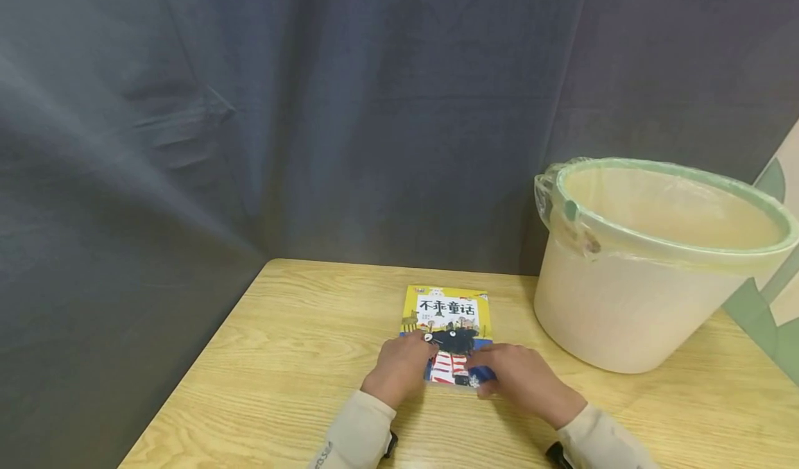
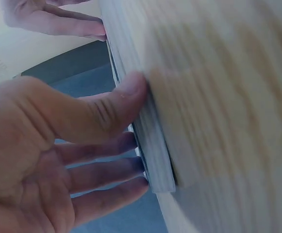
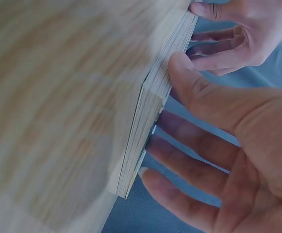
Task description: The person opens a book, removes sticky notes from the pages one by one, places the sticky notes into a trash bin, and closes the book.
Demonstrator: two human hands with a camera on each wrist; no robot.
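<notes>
A picture book point(image 1: 446, 323) with a yellow, white and blue cover lies flat on the wooden table. The right wrist view shows layered edges point(image 3: 143, 116), but I cannot tell whether other books lie beneath it. My left hand point(image 1: 402, 365) rests at its left side; in the left wrist view the thumb touches the page edge point(image 2: 153, 141) and the fairly straight fingers reach the cover. On the near right corner, my right hand point(image 1: 521, 379) touches the book, its thumb along the side and its fingers spread over the cover. Neither hand visibly lifts it.
A large cream bucket point(image 1: 612, 309) with a pale green rim and clear plastic wrapping stands on the right of the table point(image 1: 299, 344). Dark grey cloth point(image 1: 399, 122) hangs behind the table and along its left side.
</notes>
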